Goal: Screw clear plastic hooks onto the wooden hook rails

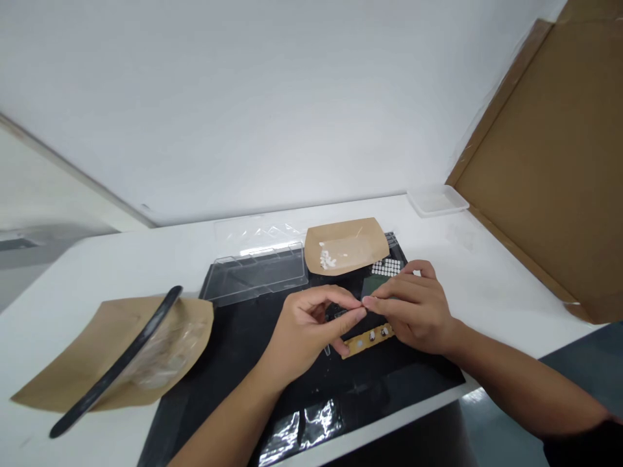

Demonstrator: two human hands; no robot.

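My left hand (304, 331) and my right hand (421, 311) meet fingertip to fingertip over a black mat (253, 337). Both are closed in a pinch; whatever sits between the tips is too small to make out. Just below the fingers lies a yellow strip (359, 345) with several small white and dark pieces on it, its right end partly covered by my right hand. Behind the right hand are a green piece (374, 284) and a sheet of white round dots (387, 267).
A brown paper tray (367, 230) with white bits stands behind the hands, beside a clear plastic tray (257, 275). At left, a black curved bar (117, 360) crosses another paper tray (111, 318) holding clear bags. A white plastic container (437, 201) and large cardboard box (549, 162) are at right.
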